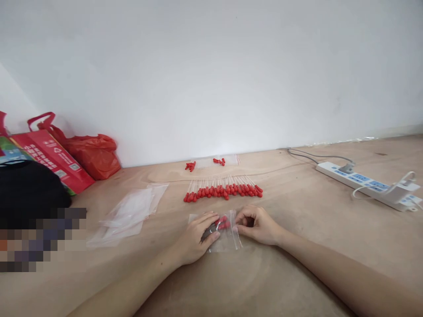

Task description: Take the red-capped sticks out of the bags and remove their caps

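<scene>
A clear zip-lock bag (223, 243) with red-tipped pieces (224, 223) inside lies flat on the table in front of me. My left hand (202, 235) rests on the left part of this bag, fingers stretched out, covering some of what is in it. At the bag's zip end, my right hand (256, 225) has thumb and forefinger pinched together on the edge. Just beyond the bag, a row of thin pale sticks with red bulbous ends (224, 190) is laid side by side, red ends toward me.
Flat clear bags (132, 211) lie in a pile on the left. Small red pieces (190, 167) and another clear bag (205, 162) are near the wall. A white power strip (360, 181) with cables lies right. Red bags (94, 154) and a black item (31, 193) stand far left.
</scene>
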### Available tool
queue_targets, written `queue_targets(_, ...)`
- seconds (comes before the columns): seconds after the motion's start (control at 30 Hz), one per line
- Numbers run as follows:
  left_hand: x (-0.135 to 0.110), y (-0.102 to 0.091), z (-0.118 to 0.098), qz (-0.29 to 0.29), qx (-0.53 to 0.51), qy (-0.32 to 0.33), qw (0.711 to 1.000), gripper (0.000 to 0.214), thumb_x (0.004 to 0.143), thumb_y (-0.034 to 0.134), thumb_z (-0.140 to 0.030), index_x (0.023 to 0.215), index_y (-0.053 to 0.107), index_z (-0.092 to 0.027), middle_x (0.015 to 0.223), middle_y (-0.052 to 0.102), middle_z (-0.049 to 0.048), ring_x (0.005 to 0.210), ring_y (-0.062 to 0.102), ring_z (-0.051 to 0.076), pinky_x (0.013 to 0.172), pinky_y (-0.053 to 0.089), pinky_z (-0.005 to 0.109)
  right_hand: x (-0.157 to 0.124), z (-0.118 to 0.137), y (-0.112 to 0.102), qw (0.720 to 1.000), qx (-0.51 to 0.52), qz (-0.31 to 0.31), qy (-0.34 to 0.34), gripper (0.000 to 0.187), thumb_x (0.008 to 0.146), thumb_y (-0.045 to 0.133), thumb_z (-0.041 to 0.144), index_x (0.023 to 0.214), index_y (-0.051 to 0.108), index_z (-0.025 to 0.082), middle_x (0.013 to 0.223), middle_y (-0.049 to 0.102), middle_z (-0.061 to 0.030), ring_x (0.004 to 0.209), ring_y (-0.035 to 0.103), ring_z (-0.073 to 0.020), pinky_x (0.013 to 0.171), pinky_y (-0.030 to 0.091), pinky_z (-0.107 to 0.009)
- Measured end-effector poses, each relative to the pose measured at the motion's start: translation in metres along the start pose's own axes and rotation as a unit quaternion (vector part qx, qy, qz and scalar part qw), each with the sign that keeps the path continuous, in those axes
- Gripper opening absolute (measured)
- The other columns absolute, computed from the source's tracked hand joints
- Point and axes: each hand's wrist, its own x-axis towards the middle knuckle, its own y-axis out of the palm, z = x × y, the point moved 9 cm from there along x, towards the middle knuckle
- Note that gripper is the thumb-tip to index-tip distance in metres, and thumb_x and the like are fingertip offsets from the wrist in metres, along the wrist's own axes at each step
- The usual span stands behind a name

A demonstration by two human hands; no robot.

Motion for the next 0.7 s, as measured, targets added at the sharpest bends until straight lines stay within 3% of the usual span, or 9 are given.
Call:
queue_targets(0.17, 0.0, 0.001, -0.001, 0.0, 0.002, 0.01, 1.0, 0.042, 0.083, 0.043, -0.035, 0.122, 0.047, -0.019, 0.128, 0.047, 0.0074, 0.121, 0.039, 0.022, 0.101, 0.033, 0.042, 0.001, 0.009, 0.007, 0.998, -0.046, 0.022, -0.035, 0.023, 0.069, 0.063, 0.041, 0.082, 0.069, 0.023, 0.057, 0.052, 0.0027, 0.06, 0.046, -0.0096, 0.061, 0.035, -0.023)
queue_targets(0.33, -0.001, 0.0, -0.001, -0.013, -0.012, 0.014, 1.0, 0.038, 0.082, 0.045, -0.034, 0.118, 0.051, -0.02, 0.123, 0.052, 0.0064, 0.118, 0.043, 0.022, 0.098, 0.036, 0.04, 0.003, 0.003, 0.007, 0.994, -0.107, 0.008, 0.02, 0.026, 0.068, 0.063, 0.038, 0.09, 0.067, 0.024, 0.055, 0.053, 0.0036, 0.059, 0.046, -0.0102, 0.061, 0.033, -0.024)
queue_targets(0.47, -0.001, -0.003, -0.002, -0.024, -0.024, 0.025, 0.999, 0.032, 0.081, 0.048, -0.033, 0.109, 0.056, -0.019, 0.116, 0.057, 0.006, 0.113, 0.048, 0.021, 0.096, 0.038, 0.037, 0.004, 0.007, 0.011, 0.989, -0.142, 0.032, 0.017, 0.026, 0.069, 0.061, 0.03, 0.094, 0.065, 0.026, 0.063, 0.057, 0.003, 0.067, 0.049, -0.0121, 0.067, 0.032, -0.026)
queue_targets(0.7, -0.001, 0.003, -0.006, 0.026, -0.006, 0.039, 0.999, 0.038, 0.085, 0.043, -0.035, 0.119, 0.05, -0.021, 0.123, 0.052, 0.0049, 0.118, 0.043, 0.019, 0.102, 0.03, 0.04, 0.005, 0.012, 0.019, 0.983, -0.165, 0.065, 0.037, 0.024, 0.068, 0.061, 0.034, 0.092, 0.063, 0.028, 0.08, 0.06, -0.0003, 0.083, 0.05, -0.0175, 0.074, 0.029, -0.031)
